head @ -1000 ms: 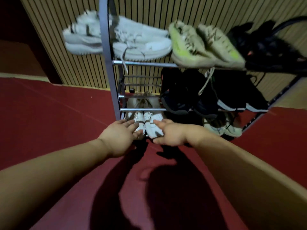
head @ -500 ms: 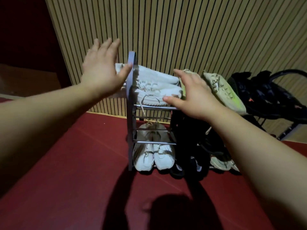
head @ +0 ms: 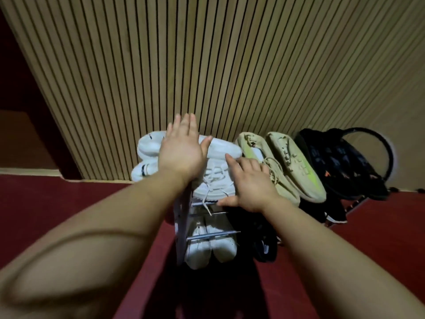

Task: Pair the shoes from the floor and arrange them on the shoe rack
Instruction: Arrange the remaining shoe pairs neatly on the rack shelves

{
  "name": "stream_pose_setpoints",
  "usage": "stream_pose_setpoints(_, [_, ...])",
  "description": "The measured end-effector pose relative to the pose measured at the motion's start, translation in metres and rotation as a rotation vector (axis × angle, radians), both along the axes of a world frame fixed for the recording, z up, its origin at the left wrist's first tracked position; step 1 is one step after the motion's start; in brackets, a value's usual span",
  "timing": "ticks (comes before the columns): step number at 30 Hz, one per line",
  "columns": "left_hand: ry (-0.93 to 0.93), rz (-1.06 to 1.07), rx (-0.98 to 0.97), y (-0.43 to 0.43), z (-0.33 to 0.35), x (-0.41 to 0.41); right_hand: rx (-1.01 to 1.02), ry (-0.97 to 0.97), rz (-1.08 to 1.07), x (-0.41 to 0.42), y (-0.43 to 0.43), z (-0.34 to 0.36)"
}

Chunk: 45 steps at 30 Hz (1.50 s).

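A: How are the hands seen?

B: The left hand (head: pixel 181 153) is held flat over the white pair (head: pixel 147 148) on the top shelf, fingers straight and together. Nothing is gripped, and contact cannot be told.

A: And the right?

B: The right hand (head: pixel 249 185) is laid by the laces of the same pair, fingers spread and loose. Its thumb is stretched along the front rail (head: pixel 204 203) of the rack (head: pixel 181 226). Nothing is clasped.

A: Where are the shoes placed?

B: The tan pair (head: pixel 287 166) is set just beside the white pair, and the black pair (head: pixel 340 162) further right. A second white pair (head: pixel 216 247) is set on the bottom shelf, with dark shoes (head: pixel 264 245) beside it.
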<state>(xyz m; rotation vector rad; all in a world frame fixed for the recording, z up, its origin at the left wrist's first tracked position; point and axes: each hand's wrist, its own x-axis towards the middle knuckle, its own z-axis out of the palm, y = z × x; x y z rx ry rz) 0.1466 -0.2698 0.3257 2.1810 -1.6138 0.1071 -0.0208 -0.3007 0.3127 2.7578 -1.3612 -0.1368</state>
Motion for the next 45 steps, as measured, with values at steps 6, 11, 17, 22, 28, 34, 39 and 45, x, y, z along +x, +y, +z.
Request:
stream_pose_setpoints(6, [0.001, 0.001, 0.035, 0.007, 0.006, -0.005, -0.052, 0.061, 0.031, -0.003, -0.001, 0.025])
stream_pose_setpoints(11, [-0.004, -0.002, 0.028, 0.004, 0.007, -0.003, 0.044, 0.007, -0.010, -0.033, -0.028, 0.031])
stream_pose_setpoints(17, [-0.006, 0.026, 0.004, 0.002, 0.002, -0.004, 0.217, 0.061, -0.288, -0.093, -0.038, 0.046])
stream_pose_setpoints(22, [-0.013, 0.057, 0.012, 0.001, 0.002, -0.007, 0.220, 0.130, -0.133, -0.029, -0.027, 0.046])
stream_pose_setpoints(28, [-0.039, 0.057, 0.032, 0.002, 0.003, -0.006, 0.136, 0.087, -0.078, 0.007, -0.015, 0.025])
stream_pose_setpoints(34, [-0.058, 0.055, 0.014, 0.003, 0.002, -0.005, -0.042, 0.073, 0.149, -0.025, -0.001, 0.049])
stream_pose_setpoints(39, [-0.055, 0.046, 0.026, 0.005, 0.003, -0.006, -0.009, 0.187, -0.002, -0.064, -0.001, 0.062])
stream_pose_setpoints(45, [-0.074, 0.060, 0.022, 0.005, 0.004, -0.008, 0.335, -0.223, -0.395, -0.045, -0.002, 0.047])
